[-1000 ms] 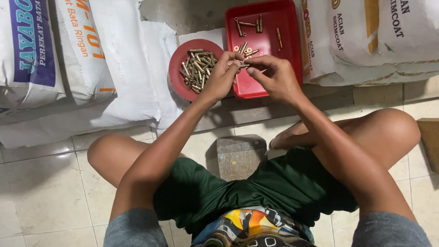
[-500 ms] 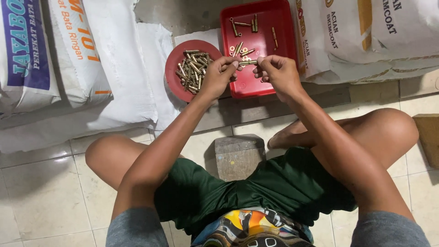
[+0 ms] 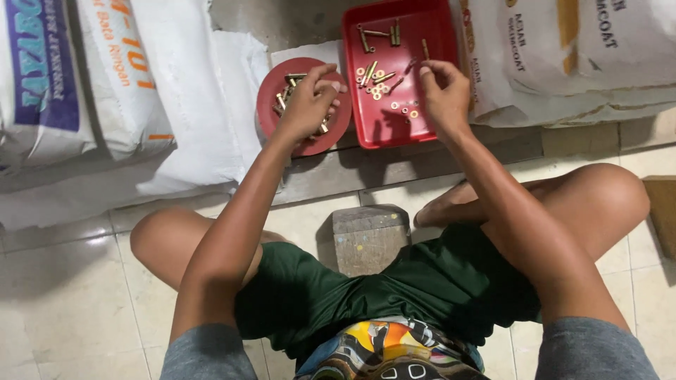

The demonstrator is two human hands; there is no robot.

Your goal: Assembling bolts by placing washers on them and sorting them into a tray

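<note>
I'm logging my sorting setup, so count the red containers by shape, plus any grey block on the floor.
Round red plate: 1
Rectangular red tray: 1
Grey block: 1
Total: 3

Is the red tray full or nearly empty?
Nearly empty. The red tray holds only a few bolts and a small cluster of nuts; most of its floor is bare.

Round plate [image 3: 270,105] left of square tray [image 3: 394,130]; sacks [image 3: 563,63] flanking both.
</note>
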